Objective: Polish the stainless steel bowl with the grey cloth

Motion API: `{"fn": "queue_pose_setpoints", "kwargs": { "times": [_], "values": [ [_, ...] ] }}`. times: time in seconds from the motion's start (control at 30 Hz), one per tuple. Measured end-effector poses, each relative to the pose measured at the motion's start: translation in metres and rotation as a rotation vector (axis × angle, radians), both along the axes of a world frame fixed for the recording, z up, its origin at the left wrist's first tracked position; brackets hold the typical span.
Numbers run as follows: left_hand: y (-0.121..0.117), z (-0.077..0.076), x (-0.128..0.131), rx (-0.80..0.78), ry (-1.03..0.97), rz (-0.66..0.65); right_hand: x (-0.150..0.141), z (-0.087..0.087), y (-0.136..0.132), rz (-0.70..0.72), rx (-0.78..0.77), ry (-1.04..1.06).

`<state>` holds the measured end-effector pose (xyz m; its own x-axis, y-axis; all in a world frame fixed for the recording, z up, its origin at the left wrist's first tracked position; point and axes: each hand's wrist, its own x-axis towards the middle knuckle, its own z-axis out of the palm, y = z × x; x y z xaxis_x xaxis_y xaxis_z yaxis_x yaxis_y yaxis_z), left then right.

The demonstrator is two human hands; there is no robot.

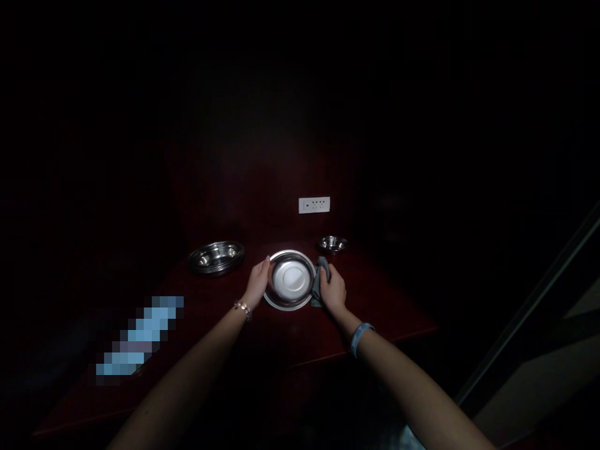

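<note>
Steel bowl (291, 280): being held between both hands over the dark red table (375, 306), its round face tilting toward the camera.
Left hand (256, 285): pinching the bowl's left rim, the thumb lying along the edge; a beaded bracelet (242, 309) is circling the wrist.
Right hand (334, 290): gripping a grey-green cloth (317, 292) and pressing it against the bowl's right rim; a blue wristband (360, 338) is encircling the forearm.
Bowl stack (209, 267): sitting at the table's left, near the left hand.
Small steel bowl (332, 245): resting beyond the right hand.
Wall socket (314, 205): showing white above the table.
Pixelated blue patch (145, 331): lying at left, hiding its contents.
</note>
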<state>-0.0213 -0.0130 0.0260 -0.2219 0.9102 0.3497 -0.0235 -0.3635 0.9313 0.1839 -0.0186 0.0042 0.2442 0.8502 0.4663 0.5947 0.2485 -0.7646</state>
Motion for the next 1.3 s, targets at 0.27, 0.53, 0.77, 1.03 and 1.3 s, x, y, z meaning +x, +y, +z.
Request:
{"fn": "queue_pose_setpoints", "kwargs": {
  "times": [0.27, 0.53, 0.77, 1.03, 1.3],
  "values": [
    [-0.001, 0.001, 0.001, 0.011, -0.012, 0.010, 0.010, -0.006, 0.012, 0.120, 0.127, 0.362],
    [0.005, -0.008, 0.001, -0.022, -0.096, 0.075, 0.003, 0.002, 0.003, 0.094, 0.152, 0.537],
    [0.007, -0.013, 0.008, -0.001, -0.109, 0.054, -0.018, 0.014, -0.019, 0.405, 0.339, 0.064],
    [0.006, -0.012, 0.008, -0.034, -0.298, -0.100, -0.036, 0.023, -0.040, 0.626, 0.484, -0.831],
    [0.000, -0.001, 0.013, -0.011, -0.329, -0.163, -0.045, 0.029, -0.044, 0.520, 0.508, -0.805]
  ]
}}
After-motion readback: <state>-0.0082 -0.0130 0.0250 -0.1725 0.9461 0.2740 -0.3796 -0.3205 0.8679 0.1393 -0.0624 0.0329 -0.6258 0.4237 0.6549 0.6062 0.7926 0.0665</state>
